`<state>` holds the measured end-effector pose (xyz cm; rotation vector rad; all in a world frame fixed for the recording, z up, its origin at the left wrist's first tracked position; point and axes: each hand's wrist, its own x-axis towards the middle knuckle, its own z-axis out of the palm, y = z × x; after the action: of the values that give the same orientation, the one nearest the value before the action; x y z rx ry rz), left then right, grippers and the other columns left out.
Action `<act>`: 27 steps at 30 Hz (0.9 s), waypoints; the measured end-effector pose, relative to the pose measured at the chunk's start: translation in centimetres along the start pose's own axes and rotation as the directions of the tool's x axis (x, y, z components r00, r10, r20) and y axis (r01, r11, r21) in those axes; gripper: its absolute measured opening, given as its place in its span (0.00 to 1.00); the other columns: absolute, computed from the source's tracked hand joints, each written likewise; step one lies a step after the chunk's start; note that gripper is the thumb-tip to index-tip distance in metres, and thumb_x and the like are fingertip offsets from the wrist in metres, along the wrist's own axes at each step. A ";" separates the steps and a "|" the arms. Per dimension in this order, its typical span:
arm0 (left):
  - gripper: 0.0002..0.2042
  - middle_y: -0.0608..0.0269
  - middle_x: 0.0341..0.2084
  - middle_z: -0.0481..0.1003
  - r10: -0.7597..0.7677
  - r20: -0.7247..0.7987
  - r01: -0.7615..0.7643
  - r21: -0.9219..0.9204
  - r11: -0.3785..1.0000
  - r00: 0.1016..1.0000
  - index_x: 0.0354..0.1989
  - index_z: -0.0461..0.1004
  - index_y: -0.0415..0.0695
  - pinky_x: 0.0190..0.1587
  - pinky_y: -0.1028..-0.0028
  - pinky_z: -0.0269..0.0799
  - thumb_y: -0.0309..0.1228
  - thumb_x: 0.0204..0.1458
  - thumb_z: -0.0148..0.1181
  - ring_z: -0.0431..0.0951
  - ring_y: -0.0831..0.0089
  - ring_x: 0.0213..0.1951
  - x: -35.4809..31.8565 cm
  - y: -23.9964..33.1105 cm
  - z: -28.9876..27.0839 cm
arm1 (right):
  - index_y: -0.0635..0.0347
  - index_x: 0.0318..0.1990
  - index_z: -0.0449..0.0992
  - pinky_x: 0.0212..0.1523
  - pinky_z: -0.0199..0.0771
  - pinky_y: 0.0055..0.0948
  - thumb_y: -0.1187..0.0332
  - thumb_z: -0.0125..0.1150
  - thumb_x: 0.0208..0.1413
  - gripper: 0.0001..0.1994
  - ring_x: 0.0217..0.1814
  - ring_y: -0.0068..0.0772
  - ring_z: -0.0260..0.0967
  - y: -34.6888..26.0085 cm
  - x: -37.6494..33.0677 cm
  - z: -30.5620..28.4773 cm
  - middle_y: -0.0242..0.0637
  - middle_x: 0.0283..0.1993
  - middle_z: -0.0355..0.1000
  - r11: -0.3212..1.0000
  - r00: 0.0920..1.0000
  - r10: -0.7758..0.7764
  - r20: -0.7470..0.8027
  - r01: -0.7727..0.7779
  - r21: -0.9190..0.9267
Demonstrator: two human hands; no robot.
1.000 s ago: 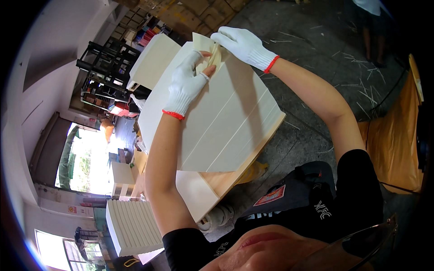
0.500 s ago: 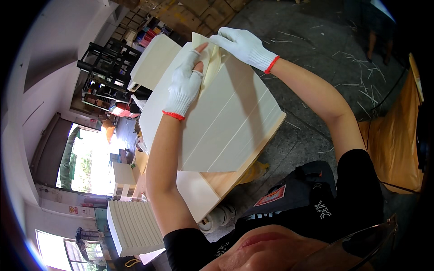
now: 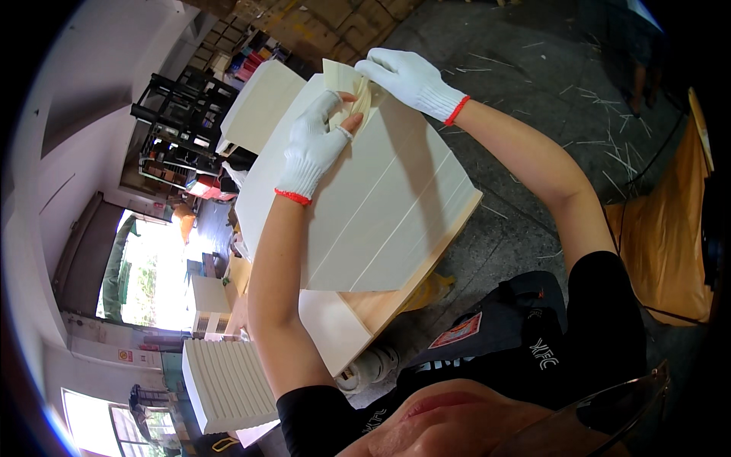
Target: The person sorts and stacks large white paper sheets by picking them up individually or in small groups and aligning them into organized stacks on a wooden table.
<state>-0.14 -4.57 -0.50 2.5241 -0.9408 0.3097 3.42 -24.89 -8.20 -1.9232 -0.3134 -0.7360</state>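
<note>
My left hand [image 3: 314, 145], in a white knit glove with a red cuff and bare thumb and fingertip, pinches a bunch of thin cream strips [image 3: 363, 103]. They bend and fan out over the far edge of a large stack of white panels [image 3: 365, 206]. Gloved the same way, my right hand [image 3: 407, 80] curls its fingers at the stack's far corner, against the upper end of the strips. Its fingertips are partly hidden there. A pale flat piece [image 3: 339, 72] stands up between the two hands.
The stack rests on a wooden table [image 3: 365, 308]. Left of it are another white stack [image 3: 263, 99] and a ridged white stack [image 3: 228, 385]. Scraps litter the dark floor [image 3: 525, 152] on the right, near an orange-brown sheet [image 3: 659, 259]. A person's legs [image 3: 643, 84] show far right.
My left hand has shifted slightly right and turned, and the cream strips now bend and bunch more between its thumb and finger. My right hand has hardly moved.
</note>
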 end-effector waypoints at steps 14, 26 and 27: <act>0.16 0.50 0.43 0.80 -0.061 0.051 0.064 -0.060 0.996 0.997 0.51 0.75 0.46 0.51 0.66 0.72 0.33 0.54 0.63 0.80 0.58 0.47 0.0 0.0 -0.1 | 0.60 0.31 0.70 0.32 0.63 0.42 0.45 0.49 0.64 0.24 0.28 0.48 0.67 0.2 -0.1 0.4 0.46 0.26 0.68 0.999 0.998 -0.044 -0.049 0.046 0.028; 0.19 0.52 0.46 0.80 -0.045 0.020 0.046 -0.101 0.994 0.999 0.50 0.75 0.45 0.52 0.66 0.72 0.32 0.50 0.69 0.80 0.58 0.49 0.0 0.1 0.1 | 0.54 0.41 0.78 0.36 0.66 0.36 0.50 0.50 0.65 0.18 0.33 0.42 0.69 -0.3 -0.1 -0.2 0.40 0.31 0.71 1.000 1.000 0.008 0.005 -0.008 -0.022; 0.18 0.52 0.46 0.80 -0.088 0.034 0.092 -0.114 0.989 0.996 0.51 0.75 0.45 0.52 0.66 0.72 0.32 0.50 0.68 0.80 0.58 0.49 0.0 0.5 0.1 | 0.54 0.41 0.77 0.36 0.66 0.36 0.50 0.50 0.65 0.18 0.33 0.43 0.69 -0.2 -0.2 -0.2 0.40 0.31 0.71 1.000 1.000 0.011 0.006 -0.011 -0.018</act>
<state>-0.48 -4.90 -0.45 2.4623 -0.8279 0.1864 3.09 -24.97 -8.09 -1.9430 -0.3007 -0.7278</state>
